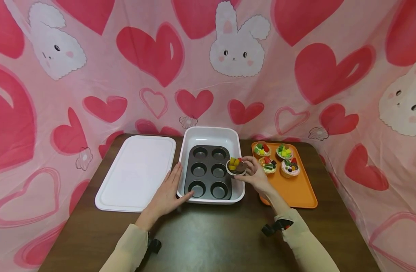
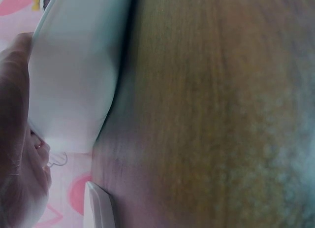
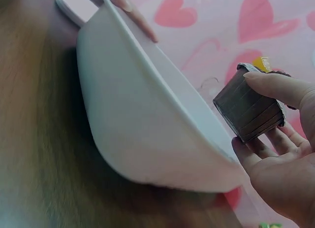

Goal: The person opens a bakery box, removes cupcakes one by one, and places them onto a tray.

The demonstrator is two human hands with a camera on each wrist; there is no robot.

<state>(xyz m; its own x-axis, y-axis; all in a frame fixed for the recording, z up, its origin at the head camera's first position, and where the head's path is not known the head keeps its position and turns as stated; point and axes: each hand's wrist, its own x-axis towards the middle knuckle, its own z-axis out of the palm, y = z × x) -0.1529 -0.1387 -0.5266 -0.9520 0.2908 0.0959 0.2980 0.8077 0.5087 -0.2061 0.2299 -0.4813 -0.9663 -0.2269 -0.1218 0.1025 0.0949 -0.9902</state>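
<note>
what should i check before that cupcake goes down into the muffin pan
1. Grip on the cupcake: ok. The right hand pinches its paper wrapper between thumb and fingers, as the right wrist view shows.
2. Cups free in the muffin pan: ok. All six look empty.
3. White dish steadied: ok. The left hand rests flat against its left rim.
4. Cupcake over a cup: not ok. It hangs above the pan's right edge, not centred on any cup.
5. Cupcake upright: cannot tell. The wrist view is angled.
6. Other cupcakes out of the way: ok. Four sit on the orange tray to the right.
</note>
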